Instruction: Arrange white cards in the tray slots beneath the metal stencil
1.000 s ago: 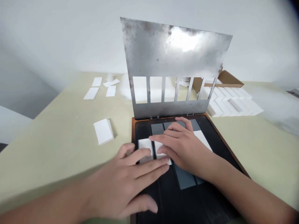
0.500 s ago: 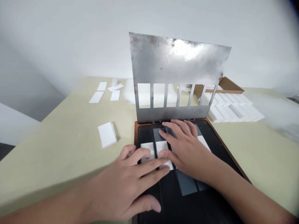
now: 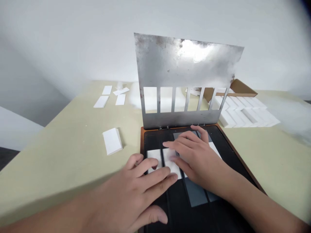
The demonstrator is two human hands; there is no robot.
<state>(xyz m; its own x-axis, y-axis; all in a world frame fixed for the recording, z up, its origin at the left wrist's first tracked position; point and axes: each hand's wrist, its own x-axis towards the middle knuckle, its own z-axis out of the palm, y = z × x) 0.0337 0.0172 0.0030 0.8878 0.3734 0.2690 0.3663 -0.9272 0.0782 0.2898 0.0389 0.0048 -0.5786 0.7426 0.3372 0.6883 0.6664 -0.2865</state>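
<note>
On a pale green table (image 3: pixel 60 155) lies a black board (image 3: pixel 155 139) with a brown edge, and a scratched metal plate (image 3: pixel 187 71) with a row of rectangular slots stands upright, hinged along the board's far side. Two white rectangular cards (image 3: pixel 154 155) lie side by side on the board, near the plate. The left hand (image 3: pixel 143 191) rests on the left card, the right hand (image 3: pixel 196 158) on the other, their fingers (image 3: pixel 176 145) spread open, gripping nothing.

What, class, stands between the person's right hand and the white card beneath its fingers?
Nothing visible: the right hand rests directly on the white card. The left hand's fingers lie close by, reaching over the card's lower part, but not between them.
</note>
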